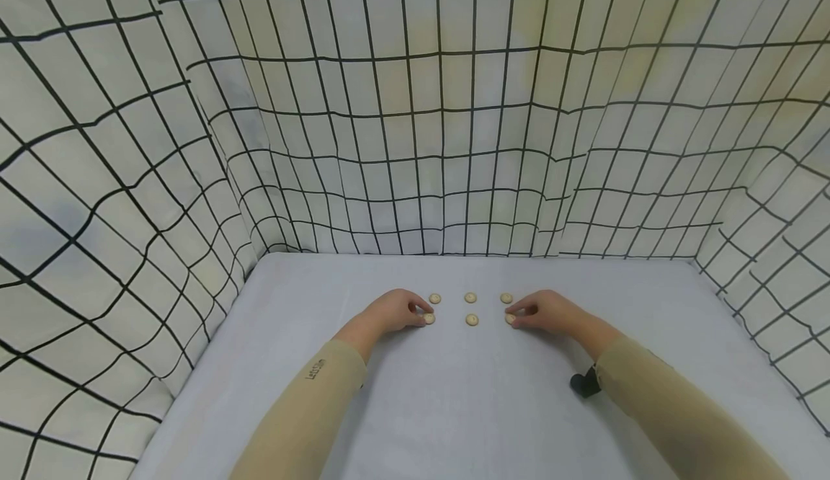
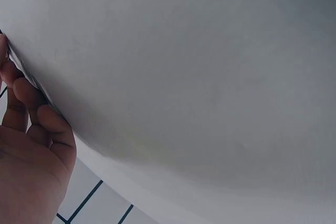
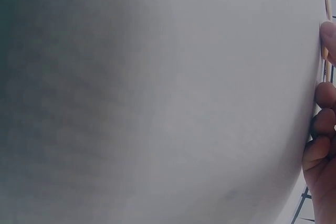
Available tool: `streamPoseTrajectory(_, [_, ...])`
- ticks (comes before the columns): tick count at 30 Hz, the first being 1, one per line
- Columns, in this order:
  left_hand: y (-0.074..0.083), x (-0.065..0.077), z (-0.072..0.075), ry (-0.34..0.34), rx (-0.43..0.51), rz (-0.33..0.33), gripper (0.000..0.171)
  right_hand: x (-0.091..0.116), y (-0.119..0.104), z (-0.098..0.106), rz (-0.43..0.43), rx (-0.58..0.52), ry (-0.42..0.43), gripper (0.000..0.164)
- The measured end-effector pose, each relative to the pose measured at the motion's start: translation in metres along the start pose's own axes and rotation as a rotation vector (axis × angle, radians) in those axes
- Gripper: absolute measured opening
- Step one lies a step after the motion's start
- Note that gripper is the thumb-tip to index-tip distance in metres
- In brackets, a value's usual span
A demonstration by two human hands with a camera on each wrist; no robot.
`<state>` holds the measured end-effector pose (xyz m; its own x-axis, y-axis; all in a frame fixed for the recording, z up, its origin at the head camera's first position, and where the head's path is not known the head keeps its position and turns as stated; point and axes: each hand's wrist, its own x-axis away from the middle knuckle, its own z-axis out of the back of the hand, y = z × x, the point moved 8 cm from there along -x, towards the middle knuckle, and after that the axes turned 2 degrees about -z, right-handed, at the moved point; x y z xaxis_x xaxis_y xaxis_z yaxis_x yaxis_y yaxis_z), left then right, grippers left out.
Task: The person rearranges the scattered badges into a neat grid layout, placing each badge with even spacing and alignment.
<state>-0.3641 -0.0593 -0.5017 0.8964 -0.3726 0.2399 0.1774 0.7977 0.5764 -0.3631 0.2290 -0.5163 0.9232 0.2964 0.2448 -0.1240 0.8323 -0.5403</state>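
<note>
Small round beige discs, maybe biscuits or buttons, lie flat in two rows of three. My left hand point(image 1: 394, 310) pinches the near-row left disc point(image 1: 429, 318) between thumb and forefinger. On the other side, my right hand point(image 1: 543, 310) pinches the near-row right disc point(image 1: 511, 318). Between them lies the near-row middle disc point(image 1: 472, 320). Behind are the far left disc point(image 1: 435, 298), far middle disc point(image 1: 470, 298) and far right disc point(image 1: 506, 298). Only curled fingers point(image 2: 52, 121) show at the edge of the left wrist view, and the left disc is hidden there.
The discs lie on a table point(image 1: 428, 408) with a white cover. White walls with a black grid netting point(image 1: 441, 109) stand behind it and at both sides. A small black device point(image 1: 586, 383) hangs beneath the right sleeve.
</note>
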Motion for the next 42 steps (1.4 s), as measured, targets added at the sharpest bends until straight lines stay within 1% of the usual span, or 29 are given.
streamPoseTrajectory(8, [-0.001, 0.000, 0.001, 0.004, 0.006, -0.003, 0.029, 0.000, 0.001, 0.000, 0.003, -0.001, 0.004, 0.033])
streamPoseTrajectory(18, [-0.003, -0.002, -0.001, 0.010, 0.004, -0.010, 0.022, -0.001, 0.003, 0.000, 0.003, 0.003, 0.006, 0.033])
streamPoseTrajectory(23, [-0.001, -0.001, -0.001, 0.010, 0.007, -0.004, 0.020, -0.002, 0.004, 0.000, -0.007, 0.002, 0.005, 0.033])
streamPoseTrajectory(30, [-0.002, -0.001, 0.000, 0.009, 0.020, 0.003, 0.026, -0.003, 0.006, 0.000, -0.006, -0.001, 0.006, 0.035])
streamPoseTrajectory(33, [-0.003, -0.001, 0.001, 0.014, 0.036, 0.004, 0.029, -0.003, 0.007, 0.000, -0.004, -0.007, 0.011, 0.038])
streamPoseTrajectory(37, [-0.003, 0.001, 0.004, 0.023, 0.082, 0.003, 0.028, -0.002, 0.011, 0.000, -0.017, -0.022, 0.017, 0.043])
streamPoseTrajectory(40, [-0.001, 0.004, 0.008, 0.037, 0.089, -0.007, 0.029, 0.000, 0.013, 0.000, -0.033, -0.034, 0.025, 0.046])
streamPoseTrajectory(42, [0.002, 0.006, 0.012, 0.055, 0.077, -0.018, 0.031, 0.003, 0.013, 0.000, -0.032, -0.037, 0.035, 0.046])
